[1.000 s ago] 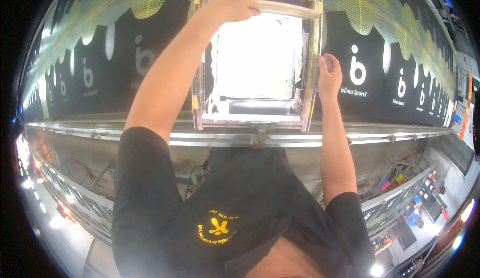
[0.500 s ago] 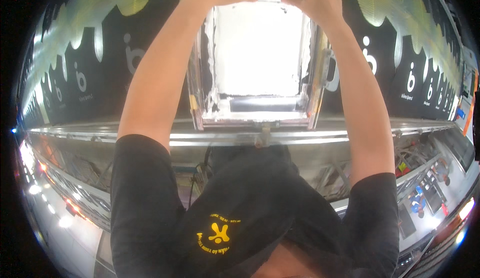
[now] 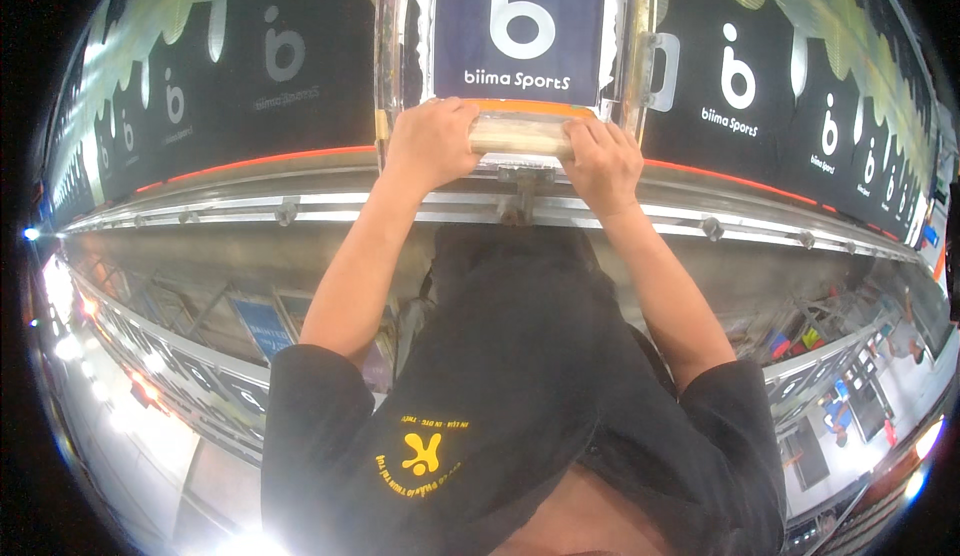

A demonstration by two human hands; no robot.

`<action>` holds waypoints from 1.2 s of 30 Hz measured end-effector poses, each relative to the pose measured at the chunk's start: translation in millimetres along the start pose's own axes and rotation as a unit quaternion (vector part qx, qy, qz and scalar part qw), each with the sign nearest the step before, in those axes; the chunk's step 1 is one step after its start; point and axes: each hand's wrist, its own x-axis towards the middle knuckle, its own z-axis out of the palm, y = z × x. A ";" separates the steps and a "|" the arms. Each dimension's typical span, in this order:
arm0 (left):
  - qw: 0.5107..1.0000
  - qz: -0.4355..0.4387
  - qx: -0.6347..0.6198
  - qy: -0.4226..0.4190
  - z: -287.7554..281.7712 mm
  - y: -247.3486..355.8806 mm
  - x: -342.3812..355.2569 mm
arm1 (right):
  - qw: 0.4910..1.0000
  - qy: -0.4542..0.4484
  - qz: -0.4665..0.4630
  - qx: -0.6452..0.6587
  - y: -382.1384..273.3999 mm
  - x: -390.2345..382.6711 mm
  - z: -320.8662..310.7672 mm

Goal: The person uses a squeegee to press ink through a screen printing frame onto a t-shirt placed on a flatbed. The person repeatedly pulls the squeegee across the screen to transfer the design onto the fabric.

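Pale wooden bar [image 3: 520, 136]; black, white-marked fabric [image 3: 250, 66]; black shirt [image 3: 520, 396].

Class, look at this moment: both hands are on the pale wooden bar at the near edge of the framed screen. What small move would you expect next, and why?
Probably a steady pull of the pale wooden bar toward the body. The left hand and right hand both wrap it, one at each end, at the near edge of the metal-framed screen lying over the dark blue printed fabric, just above the steel table rail.
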 end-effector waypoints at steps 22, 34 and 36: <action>0.989 0.042 0.124 -0.064 -94.1 -77.8 257.8 | 0.993 -0.086 0.061 -0.053 99.8 251.4 16.1; 0.998 -0.028 0.023 -0.060 -0.8 -3.9 18.1 | 0.998 -0.052 0.005 -0.037 12.2 15.1 -2.0; 1.000 -0.025 -0.010 -0.014 0.0 16.3 -14.7 | 1.000 -0.021 -0.004 -0.015 0.3 -15.4 -4.4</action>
